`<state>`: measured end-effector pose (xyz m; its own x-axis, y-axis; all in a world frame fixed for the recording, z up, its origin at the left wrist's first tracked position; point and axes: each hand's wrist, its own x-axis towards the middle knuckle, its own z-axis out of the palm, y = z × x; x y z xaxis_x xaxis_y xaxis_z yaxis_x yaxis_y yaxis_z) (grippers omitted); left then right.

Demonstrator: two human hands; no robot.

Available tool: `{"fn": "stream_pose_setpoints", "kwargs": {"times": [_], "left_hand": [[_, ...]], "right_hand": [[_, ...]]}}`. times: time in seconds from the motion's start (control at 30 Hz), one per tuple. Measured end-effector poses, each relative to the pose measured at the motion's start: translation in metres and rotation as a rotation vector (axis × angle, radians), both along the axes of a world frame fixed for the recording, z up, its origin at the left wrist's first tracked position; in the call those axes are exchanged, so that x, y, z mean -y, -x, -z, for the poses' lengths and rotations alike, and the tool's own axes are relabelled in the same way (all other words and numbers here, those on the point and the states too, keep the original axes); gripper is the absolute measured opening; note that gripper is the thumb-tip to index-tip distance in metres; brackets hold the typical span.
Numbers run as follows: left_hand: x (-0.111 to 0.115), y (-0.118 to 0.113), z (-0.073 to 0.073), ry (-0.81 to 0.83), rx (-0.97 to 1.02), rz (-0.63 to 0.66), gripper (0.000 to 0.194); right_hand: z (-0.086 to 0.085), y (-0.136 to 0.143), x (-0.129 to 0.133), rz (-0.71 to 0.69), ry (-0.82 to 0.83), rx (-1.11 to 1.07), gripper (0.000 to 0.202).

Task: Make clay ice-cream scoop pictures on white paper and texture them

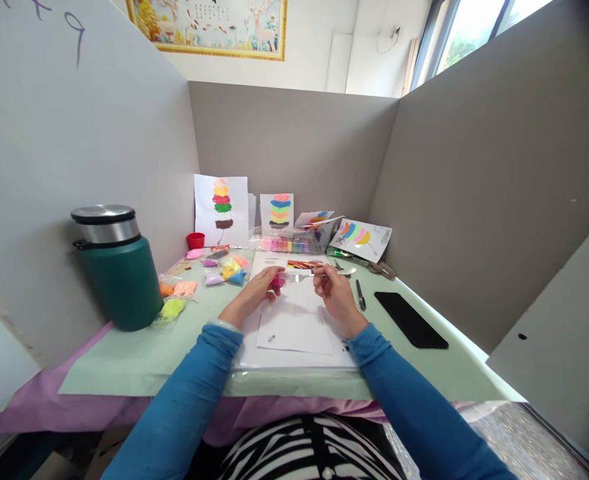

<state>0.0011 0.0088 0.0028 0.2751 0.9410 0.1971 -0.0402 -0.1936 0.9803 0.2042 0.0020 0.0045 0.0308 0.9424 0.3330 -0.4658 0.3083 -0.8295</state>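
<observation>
My left hand (261, 287) is closed around a small lump of magenta clay (277, 282), which shows at the fingertips. In my right hand (333, 288), thumb and fingers pinch a fork (303, 277); its tines point left and reach the clay, while the handle end sticks out to the right. I cannot tell whether the tines press into the lump. Both hands are above white paper sheets (294, 327) lying on the table. Behind the fork lie several red and yellow sticks (304, 265), partly covered by the right hand.
A green thermos (119, 273) stands at left, beside bags of coloured clay (230, 268) and a red cup (195, 241). A black phone-like slab (410, 320) and a pen (361, 295) lie at right. Painted cards (221, 210) and a clear box (287, 243) line the back; grey partitions (294, 133) enclose the table.
</observation>
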Motion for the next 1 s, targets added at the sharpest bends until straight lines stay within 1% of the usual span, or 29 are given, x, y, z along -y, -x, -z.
{"fn": "stream_pose_setpoints", "kwargs": {"times": [0.07, 0.13, 0.27, 0.5, 0.63, 0.83, 0.9, 1.0], "left_hand": [[-0.0001, 0.001, 0.0002, -0.048, 0.005, 0.05, 0.05], [-0.0011, 0.0016, 0.0013, -0.1, -0.04, 0.065, 0.05], [-0.0034, 0.0018, 0.0031, -0.151, -0.096, 0.034, 0.044], [-0.002, 0.0017, -0.0009, -0.149, -0.126, 0.008, 0.049], [-0.0019, 0.0015, -0.0012, -0.162, -0.16, -0.021, 0.052], [0.0015, 0.0017, -0.0025, -0.18, -0.295, -0.041, 0.052], [0.0026, 0.0013, -0.003, -0.177, -0.32, -0.042, 0.052], [0.004, -0.0005, -0.0043, -0.164, -0.297, -0.002, 0.053]], "right_hand": [[0.0006, -0.0031, -0.0028, 0.032, 0.017, -0.027, 0.029], [0.0014, -0.0052, -0.0046, 0.058, 0.031, -0.031, 0.029], [0.0015, -0.0061, -0.0043, 0.087, 0.022, 0.008, 0.029], [-0.0002, -0.0058, 0.0009, 0.154, -0.044, 0.096, 0.029], [0.0016, -0.0061, 0.0015, 0.134, -0.1, 0.141, 0.03], [0.0017, -0.0051, 0.0046, 0.139, -0.152, 0.23, 0.032], [0.0012, -0.0043, 0.0049, 0.118, -0.122, 0.216, 0.032], [0.0015, -0.0031, 0.0027, 0.044, -0.025, 0.102, 0.029]]}}
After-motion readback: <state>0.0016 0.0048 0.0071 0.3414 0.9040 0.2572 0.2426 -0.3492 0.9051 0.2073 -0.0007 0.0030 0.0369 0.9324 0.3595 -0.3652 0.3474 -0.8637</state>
